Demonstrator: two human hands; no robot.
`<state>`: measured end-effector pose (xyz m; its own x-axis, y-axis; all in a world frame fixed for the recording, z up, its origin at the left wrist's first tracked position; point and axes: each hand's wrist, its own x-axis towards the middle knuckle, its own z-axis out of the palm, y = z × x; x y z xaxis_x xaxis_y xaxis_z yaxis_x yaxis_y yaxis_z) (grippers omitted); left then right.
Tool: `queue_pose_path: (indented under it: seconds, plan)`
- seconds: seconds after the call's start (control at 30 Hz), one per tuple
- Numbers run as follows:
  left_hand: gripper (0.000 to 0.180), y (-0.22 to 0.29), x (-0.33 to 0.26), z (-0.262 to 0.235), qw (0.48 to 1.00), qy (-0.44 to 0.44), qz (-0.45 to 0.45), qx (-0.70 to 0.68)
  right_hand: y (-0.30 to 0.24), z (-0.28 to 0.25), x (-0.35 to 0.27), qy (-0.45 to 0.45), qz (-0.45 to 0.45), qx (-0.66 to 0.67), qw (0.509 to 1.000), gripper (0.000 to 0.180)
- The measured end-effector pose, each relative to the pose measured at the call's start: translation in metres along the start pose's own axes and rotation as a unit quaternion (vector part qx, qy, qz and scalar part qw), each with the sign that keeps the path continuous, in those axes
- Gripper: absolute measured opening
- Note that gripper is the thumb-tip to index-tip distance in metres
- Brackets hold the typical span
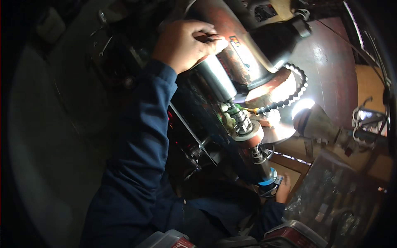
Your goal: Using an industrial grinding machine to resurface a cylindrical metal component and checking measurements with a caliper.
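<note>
My left hand is at the upper middle, fingers bent and pressed together in a pinch at the far end of a shiny metal cylinder; what lies between the fingertips is hidden. Below that cylinder, in line with it, sit a metal spindle, a reddish-brown ring and a dark end piece with a blue band. My right hand is low on the right, beside the blue-banded end and a small metal lever. It is partly hidden and blurred, so its grip does not show.
A worn reddish machine housing stands beside the cylinder. A black segmented coolant hose curves round a pale wheel-like part. A lit lamp shines from the right. Clear plastic sheeting covers things at lower right; plastic containers sit at the bottom edge.
</note>
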<state>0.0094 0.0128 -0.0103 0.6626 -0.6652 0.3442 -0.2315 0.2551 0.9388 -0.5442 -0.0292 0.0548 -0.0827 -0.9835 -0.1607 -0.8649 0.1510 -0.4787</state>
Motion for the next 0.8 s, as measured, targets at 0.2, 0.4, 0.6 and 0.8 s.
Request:
queue_pose_path:
  seconds: [0.2,0.4,0.6,0.8]
  plan:
    - [0.029,0.002,0.008,0.013,0.995,-0.042,-0.07,-0.063,0.016,0.089,-0.057,0.414,-0.154,0.108,0.891,0.054]
    - [0.029,0.002,0.007,0.004,0.998,-0.034,-0.038,0.039,0.011,0.089,-0.059,0.413,-0.133,0.137,0.891,0.044]
    - [0.026,0.002,0.011,0.018,0.996,-0.072,-0.043,-0.013,0.01,0.041,-0.048,0.328,-0.094,0.046,0.939,0.036]
    - [0.029,0.005,0.007,0.007,0.996,-0.06,-0.065,0.015,-0.006,0.021,-0.036,0.236,-0.045,0.048,0.969,0.031]
